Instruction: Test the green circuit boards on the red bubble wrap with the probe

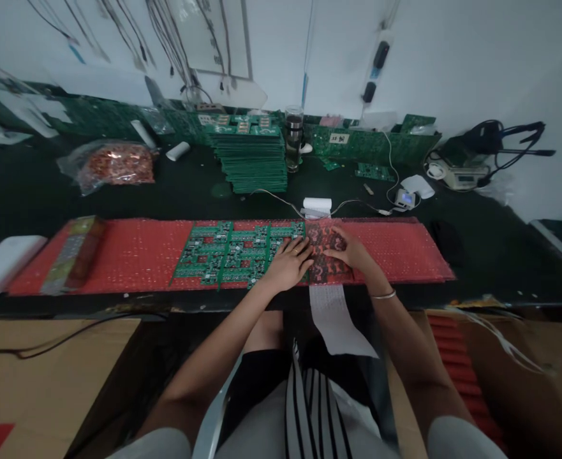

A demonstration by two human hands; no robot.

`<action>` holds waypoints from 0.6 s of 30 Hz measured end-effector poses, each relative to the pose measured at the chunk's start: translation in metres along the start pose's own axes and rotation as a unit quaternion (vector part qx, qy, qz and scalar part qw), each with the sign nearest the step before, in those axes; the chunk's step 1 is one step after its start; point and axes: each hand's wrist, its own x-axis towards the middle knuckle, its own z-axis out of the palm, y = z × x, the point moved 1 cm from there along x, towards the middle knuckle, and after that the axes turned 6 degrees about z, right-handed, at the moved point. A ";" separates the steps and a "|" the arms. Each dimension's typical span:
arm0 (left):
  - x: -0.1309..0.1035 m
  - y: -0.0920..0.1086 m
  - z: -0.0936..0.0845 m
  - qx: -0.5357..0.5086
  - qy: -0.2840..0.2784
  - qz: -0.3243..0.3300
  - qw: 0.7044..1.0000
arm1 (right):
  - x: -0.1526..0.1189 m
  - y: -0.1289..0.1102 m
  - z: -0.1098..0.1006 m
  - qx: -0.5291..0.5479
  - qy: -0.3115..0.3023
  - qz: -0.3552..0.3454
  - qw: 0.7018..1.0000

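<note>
A row of green circuit boards (228, 255) lies on a long strip of red bubble wrap (141, 255) along the front of the table. My left hand (288, 262) rests with fingers stretched over the right end of the boards. Beside it is a darker wrapped section (327, 261), where board parts show through red bubble wrap. The fingers of my right hand (352, 248) are spread along this section's right side, touching the wrap. Beneath the wrap runs a white paper strip (335, 319), hanging off the front edge towards my lap.
Behind the wrap stand a tall stack of green boards (252, 156) and a dark bottle (293, 137). A taped block (73, 255) weighs on the wrap's left end. A thin cable (352, 202) crosses near a white paper roll (317, 205). A bag of copper-coloured parts (120, 164) lies back left.
</note>
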 end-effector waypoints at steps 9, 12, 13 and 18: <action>-0.026 -0.024 -0.013 0.028 -0.040 -0.090 0.995 | 0.009 -0.036 -0.022 -0.088 -0.061 -0.041 0.993; -0.030 -0.026 -0.009 0.011 -0.014 -0.075 0.997 | 0.007 -0.063 -0.020 -0.192 -0.070 -0.043 0.978; -0.031 -0.028 -0.008 0.007 -0.001 -0.073 0.997 | 0.005 -0.073 -0.018 -0.228 -0.072 -0.037 0.970; -0.046 -0.046 -0.010 0.009 0.063 -0.136 0.989 | 0.007 -0.129 0.000 -0.351 -0.065 -0.007 0.934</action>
